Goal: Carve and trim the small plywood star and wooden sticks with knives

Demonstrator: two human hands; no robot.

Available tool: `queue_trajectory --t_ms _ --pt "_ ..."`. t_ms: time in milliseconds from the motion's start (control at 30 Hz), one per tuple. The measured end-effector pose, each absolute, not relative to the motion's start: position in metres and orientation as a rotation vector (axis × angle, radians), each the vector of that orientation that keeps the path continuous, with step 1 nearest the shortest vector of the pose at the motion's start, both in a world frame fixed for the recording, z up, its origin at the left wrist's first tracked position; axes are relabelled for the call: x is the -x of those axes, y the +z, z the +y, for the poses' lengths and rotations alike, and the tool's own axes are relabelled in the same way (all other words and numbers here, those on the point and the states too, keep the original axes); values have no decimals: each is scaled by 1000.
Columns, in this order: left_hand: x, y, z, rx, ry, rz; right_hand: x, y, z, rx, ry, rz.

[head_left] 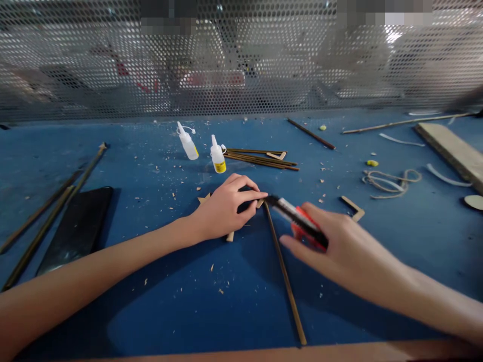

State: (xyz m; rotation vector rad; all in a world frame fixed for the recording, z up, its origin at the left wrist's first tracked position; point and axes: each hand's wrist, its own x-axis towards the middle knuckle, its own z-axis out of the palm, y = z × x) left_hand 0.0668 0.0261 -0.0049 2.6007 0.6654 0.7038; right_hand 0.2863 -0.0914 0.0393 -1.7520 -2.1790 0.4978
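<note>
My left hand (228, 208) is over the middle of the blue table, thumb and fingertips closing on a small light wooden piece (260, 203). Other wooden bits stick out from under the palm, which hides most of them. A thin brown stick (285, 271) runs from just beside those fingertips down to the table's front edge. In my right hand (339, 241) is a red and black utility knife (302, 221), somewhat blurred. Its dark front end points at the left fingertips and the top of the stick; whether it touches them I cannot tell.
Two white glue bottles (219, 157) stand behind my left hand, near a bundle of thin sticks (260, 159). A black phone (77, 226) and longer sticks lie left. Rightward are an L-shaped wooden piece (354, 208), string (392, 182) and a board (453, 151). Perforated metal (241, 95) closes the back.
</note>
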Motion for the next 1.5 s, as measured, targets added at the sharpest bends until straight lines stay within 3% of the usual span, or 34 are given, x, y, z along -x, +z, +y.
queue_trajectory --t_ms 167,900,1500 --pt "-64 -6 27 -2572 714 667 -264 30 -113 1801 246 -2303" --pt "-54 7 27 -2441 565 742 -267 46 -107 2064 222 -2371" --pt "-55 -3 29 -2381 709 709 -327 30 -82 1707 216 -2438"
